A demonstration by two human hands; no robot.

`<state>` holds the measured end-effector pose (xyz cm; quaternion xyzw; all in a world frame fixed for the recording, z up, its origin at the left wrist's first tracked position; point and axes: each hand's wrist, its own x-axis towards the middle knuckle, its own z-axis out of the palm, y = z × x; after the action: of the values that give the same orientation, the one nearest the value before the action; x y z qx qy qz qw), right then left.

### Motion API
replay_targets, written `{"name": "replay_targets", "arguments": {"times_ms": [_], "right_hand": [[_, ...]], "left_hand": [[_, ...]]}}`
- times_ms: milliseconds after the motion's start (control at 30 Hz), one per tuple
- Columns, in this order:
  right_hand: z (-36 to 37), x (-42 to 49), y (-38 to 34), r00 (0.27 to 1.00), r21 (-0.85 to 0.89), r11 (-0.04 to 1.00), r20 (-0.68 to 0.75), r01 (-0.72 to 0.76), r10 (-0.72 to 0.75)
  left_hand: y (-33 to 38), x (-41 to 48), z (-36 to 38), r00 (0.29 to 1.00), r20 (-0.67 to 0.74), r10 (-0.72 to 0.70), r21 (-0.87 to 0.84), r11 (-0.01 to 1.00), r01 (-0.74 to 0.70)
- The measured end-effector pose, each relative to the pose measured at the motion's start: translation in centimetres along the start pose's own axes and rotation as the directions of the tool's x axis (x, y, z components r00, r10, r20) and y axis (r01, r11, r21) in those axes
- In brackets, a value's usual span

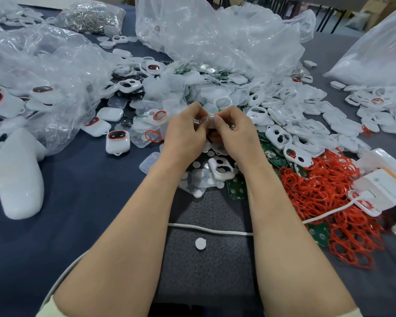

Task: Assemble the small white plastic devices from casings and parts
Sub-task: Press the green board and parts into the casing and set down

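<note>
Holds a small white casing piece (209, 119) between left hand (184, 136) and right hand (236, 133), raised above the bench (78, 179) and its pile of parts (284, 133). Pinches it with curled fingers (198, 110) of both, equally near. Cannot tell its long axis, mostly hidden. Likely needs pressing inward from both sides.

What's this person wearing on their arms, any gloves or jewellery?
The left sleeve and right sleeve are pale cream, ending near the elbows. The left forearm and right forearm are bare. No gloves, watch or rings show.
</note>
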<state>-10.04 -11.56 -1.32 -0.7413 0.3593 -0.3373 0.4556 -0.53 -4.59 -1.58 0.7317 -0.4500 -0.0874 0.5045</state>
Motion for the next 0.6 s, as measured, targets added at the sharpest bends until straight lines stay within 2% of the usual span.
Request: {"name": "replay_targets", "arguments": {"times_ms": [100,167,267,333,433,600], "right_hand": [[0.0,0.1,-0.1,1.0,0.011,1.0,-0.009,-0.002,0.002],[0.0,0.1,-0.3,0.999,0.022,0.999,-0.041,0.029,-0.028],[0.0,0.0,-1.0,0.993,0.111,0.991,-0.1,0.08,-0.069],[0.0,0.0,-1.2,0.989,0.145,0.983,-0.112,0.109,-0.093],[0.0,-0.2,-1.1,0.984,0.077,0.985,-0.105,0.155,-0.147],[-0.2,-0.1,-0.9,0.993,-0.017,0.995,-0.068,0.094,-0.095]], "left_hand": [[0.1,0.0,0.1,1.0,-0.014,0.001,-0.035,0.999,-0.001],[0.1,0.2,0.1,0.998,-0.016,-0.057,-0.173,0.984,0.054],[0.2,0.6,-0.2,0.977,0.003,-0.213,-0.525,0.831,0.183],[0.3,0.8,-0.2,0.956,0.05,-0.289,-0.647,0.72,0.251],[0.2,0.9,-0.2,0.935,0.096,-0.343,-0.653,0.687,0.319],[0.3,0.7,-0.3,0.977,0.04,-0.21,-0.44,0.874,0.206]]}}
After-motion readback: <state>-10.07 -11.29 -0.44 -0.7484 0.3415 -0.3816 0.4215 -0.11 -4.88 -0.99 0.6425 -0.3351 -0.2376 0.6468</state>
